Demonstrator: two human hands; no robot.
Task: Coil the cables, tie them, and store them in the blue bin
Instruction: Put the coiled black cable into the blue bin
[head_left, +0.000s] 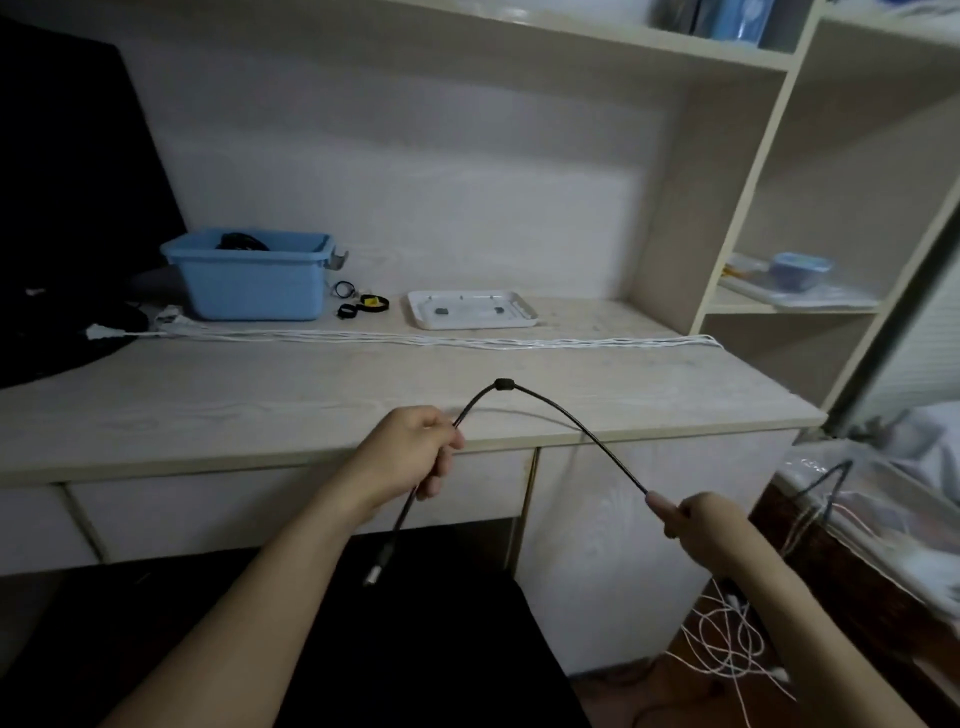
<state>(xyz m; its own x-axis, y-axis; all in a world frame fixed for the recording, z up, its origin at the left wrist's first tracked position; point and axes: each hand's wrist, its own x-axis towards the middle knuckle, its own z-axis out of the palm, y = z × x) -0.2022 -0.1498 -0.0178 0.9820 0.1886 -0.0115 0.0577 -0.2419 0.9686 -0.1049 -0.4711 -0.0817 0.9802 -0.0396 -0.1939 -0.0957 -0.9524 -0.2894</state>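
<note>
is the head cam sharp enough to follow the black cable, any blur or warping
Head view: dim room light, soft overall; the thin black cable reads clearly between both hands; wide-angle lens bows the pale wooden desk edge and shelf uprights; right-edge clutter is smeared.

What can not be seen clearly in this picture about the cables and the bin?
- Head view: the blue bin wall hides most of the dark coil inside; how many cables cannot be told.
- The black cable runs on past the right hand; its far end is hidden by the hand and forearm.
- The small ties beside the bin are too small to make out.
</note>
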